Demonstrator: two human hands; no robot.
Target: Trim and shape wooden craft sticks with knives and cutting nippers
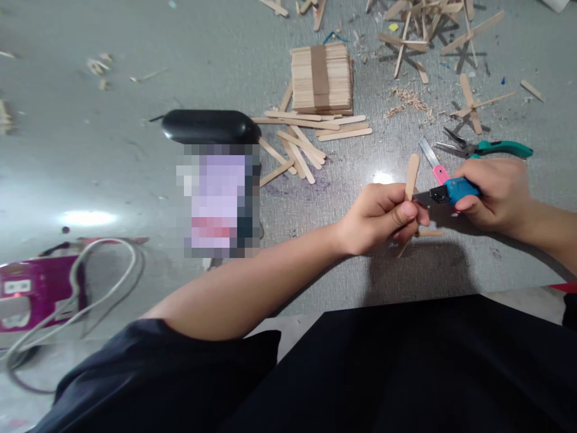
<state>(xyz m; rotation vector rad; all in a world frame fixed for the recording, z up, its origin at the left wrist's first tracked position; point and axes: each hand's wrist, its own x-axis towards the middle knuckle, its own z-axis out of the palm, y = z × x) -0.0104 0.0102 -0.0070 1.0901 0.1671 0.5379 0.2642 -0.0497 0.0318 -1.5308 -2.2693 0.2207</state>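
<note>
My left hand [383, 219] pinches a wooden popsicle stick [412, 174], its rounded end pointing up and away from me. Wrapped around a blue utility knife [462, 191], my right hand [498, 195] holds the dark blade against or very near the stick, just above my left fingertips. Other wooden pieces stick out below the left fingers; whether they join the held stick I cannot tell. A pink cutter [440, 174] with a silver blade lies just beyond the knife, partly hidden by it. Green-handled pliers [500, 148] lie behind my right hand.
A banded stack of sticks [333, 78] stands at the back, loose sticks [302, 147] before it. Crossed stick pieces [471, 105] and shavings [410, 99] lie at the back right. Leftward are a black case [210, 126], a blurred-out phone-like object [220, 201], and a purple power strip [40, 288] with a white cable.
</note>
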